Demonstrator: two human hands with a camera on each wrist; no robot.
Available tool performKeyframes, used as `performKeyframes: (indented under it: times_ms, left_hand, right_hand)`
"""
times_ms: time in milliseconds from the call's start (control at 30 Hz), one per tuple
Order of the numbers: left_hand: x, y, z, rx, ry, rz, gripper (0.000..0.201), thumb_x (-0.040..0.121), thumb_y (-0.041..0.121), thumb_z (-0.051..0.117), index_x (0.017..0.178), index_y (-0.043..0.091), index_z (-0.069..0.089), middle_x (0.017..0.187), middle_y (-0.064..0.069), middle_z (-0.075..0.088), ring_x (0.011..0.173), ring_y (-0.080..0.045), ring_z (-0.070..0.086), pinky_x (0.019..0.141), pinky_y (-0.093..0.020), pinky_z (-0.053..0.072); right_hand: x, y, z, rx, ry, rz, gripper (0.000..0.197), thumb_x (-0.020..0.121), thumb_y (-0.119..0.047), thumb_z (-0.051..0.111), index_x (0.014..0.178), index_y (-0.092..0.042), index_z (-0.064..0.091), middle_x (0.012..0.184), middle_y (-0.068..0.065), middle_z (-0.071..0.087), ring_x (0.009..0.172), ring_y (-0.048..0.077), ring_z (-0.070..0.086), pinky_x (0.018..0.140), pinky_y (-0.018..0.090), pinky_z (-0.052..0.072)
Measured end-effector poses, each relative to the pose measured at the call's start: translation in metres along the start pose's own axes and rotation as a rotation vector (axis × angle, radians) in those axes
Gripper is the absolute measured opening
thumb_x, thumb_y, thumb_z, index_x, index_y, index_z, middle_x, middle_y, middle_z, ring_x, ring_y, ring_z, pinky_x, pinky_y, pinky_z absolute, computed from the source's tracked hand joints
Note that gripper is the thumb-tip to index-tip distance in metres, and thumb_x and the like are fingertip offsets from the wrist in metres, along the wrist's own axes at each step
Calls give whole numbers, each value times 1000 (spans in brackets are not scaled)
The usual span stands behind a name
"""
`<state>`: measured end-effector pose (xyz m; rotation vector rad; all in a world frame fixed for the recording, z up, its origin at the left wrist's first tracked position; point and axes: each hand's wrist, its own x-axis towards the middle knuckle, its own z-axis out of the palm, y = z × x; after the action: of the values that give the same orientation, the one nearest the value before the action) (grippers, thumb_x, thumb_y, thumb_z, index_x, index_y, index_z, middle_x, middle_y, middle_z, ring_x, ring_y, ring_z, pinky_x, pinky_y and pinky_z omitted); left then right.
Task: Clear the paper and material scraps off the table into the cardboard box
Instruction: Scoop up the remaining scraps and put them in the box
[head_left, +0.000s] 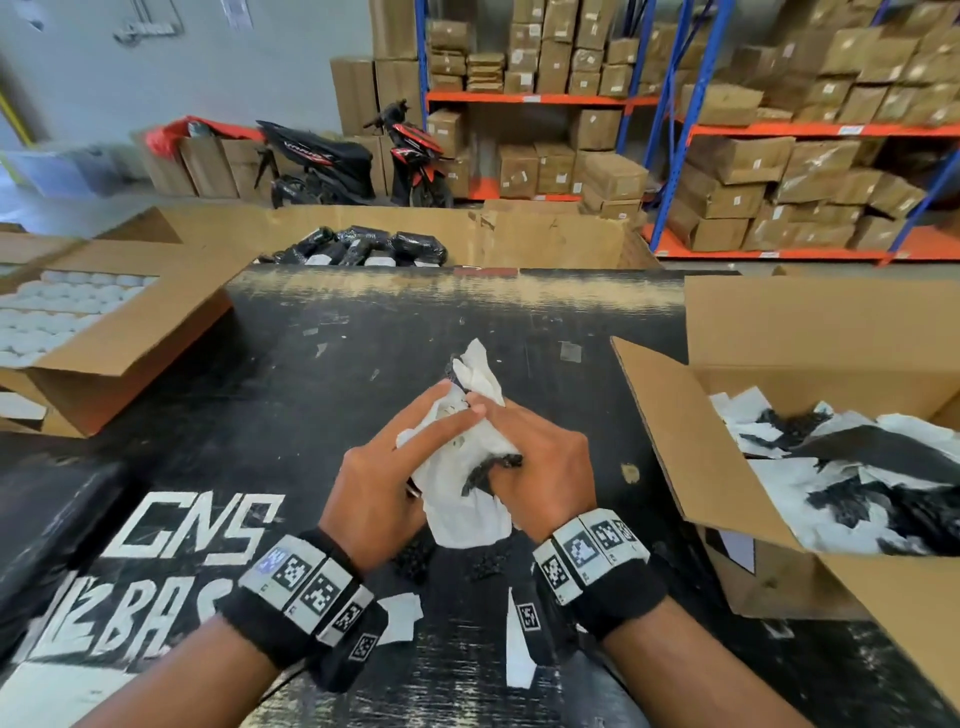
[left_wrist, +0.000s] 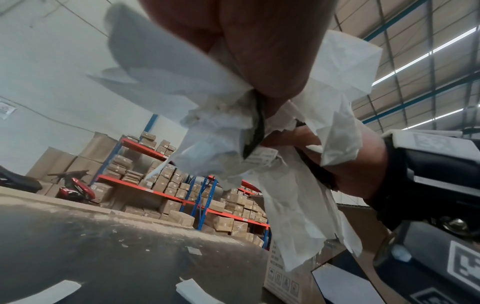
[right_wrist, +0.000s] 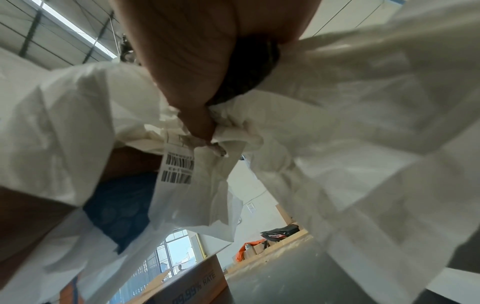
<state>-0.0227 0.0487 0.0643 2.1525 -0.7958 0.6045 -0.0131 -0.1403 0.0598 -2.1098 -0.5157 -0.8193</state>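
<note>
Above the middle of the black table (head_left: 322, 415), both hands hold one crumpled bundle of white paper scraps (head_left: 457, 467) (left_wrist: 223, 131) (right_wrist: 337, 102). My left hand (head_left: 415, 452) (left_wrist: 259, 61) lies over its left side with the thumb underneath. My right hand (head_left: 514, 441) (right_wrist: 192, 72) curls round its right side, pinching a black material scrap (head_left: 488, 467) (right_wrist: 246, 72). The open cardboard box (head_left: 675, 441) (left_wrist: 285, 277) stands to the right, with white and black scraps inside. White paper pieces (head_left: 400, 618) and black bits (head_left: 415, 558) lie on the table near my wrists.
An open carton of white round lids (head_left: 104, 332) sits at the left. A large carton with black wrapped parcels (head_left: 363, 247) stands past the table's far edge. Shelves of cartons (head_left: 753, 171) and a scooter (head_left: 332, 161) are further back.
</note>
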Motion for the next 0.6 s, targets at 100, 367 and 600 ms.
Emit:
performKeyframes:
  times_ms: [100, 367, 600]
  left_hand:
    - [11, 28, -5, 28, 45, 31, 57, 84, 18, 82, 138, 18, 61, 155, -6, 45, 140, -14, 48, 110, -28, 45]
    - [58, 125, -18, 78, 140, 169, 64, 79, 12, 87, 137, 20, 61, 151, -8, 50, 138, -18, 51, 109, -41, 47]
    - [88, 212, 14, 50, 170, 297, 58, 82, 14, 84, 136, 15, 63, 148, -11, 53, 136, -20, 53, 108, -43, 47]
  right_hand:
    - [9, -12, -23, 20, 29, -23, 64, 62, 5, 66, 121, -19, 72, 124, 1, 70, 103, 13, 70, 85, 31, 58]
    - [36, -54, -123, -52, 154, -100, 61, 60, -12, 70, 120, -19, 72, 109, 3, 75, 89, 19, 73, 79, 25, 57]
    - [22, -58, -224, -132, 278, -149, 61, 60, -17, 69, 121, -19, 72, 107, 3, 76, 87, 18, 72, 79, 24, 53]
